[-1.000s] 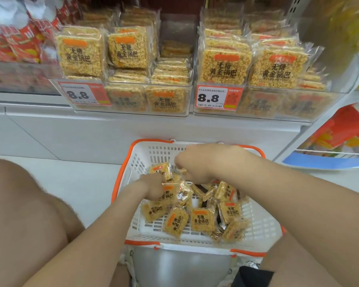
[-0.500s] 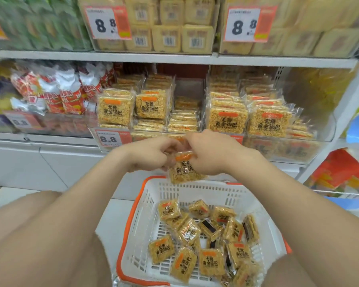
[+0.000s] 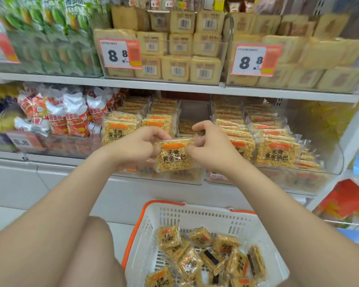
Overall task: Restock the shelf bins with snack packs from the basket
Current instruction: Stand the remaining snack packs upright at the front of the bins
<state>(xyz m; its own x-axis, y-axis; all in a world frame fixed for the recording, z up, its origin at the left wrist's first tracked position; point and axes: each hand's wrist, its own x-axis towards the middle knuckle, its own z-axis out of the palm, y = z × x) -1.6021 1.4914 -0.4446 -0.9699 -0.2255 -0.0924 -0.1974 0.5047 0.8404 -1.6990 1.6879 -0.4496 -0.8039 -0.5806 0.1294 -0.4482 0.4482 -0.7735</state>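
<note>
A square yellow snack pack [image 3: 174, 157] with an orange label is held upright in front of the clear shelf bin [image 3: 182, 179]. My left hand [image 3: 136, 145] grips its left edge and my right hand [image 3: 211, 148] grips its right edge. The bin behind holds rows of the same packs [image 3: 120, 129], with a lower, partly filled column just behind the held pack. Below, the white basket [image 3: 195, 216] with orange handles holds several more snack packs [image 3: 190, 263].
A second clear bin [image 3: 298, 179] of the same packs stands to the right. Red-and-white bags [image 3: 66, 117] fill the bin to the left. The shelf above [image 3: 174, 84] carries pale boxed packs and 8.8 price tags. My knee [image 3: 95, 245] is left of the basket.
Both hands lifted one snack pack out of the basket and raised it to the front of the shelf bin. The view tilted upward, showing the upper shelf.
</note>
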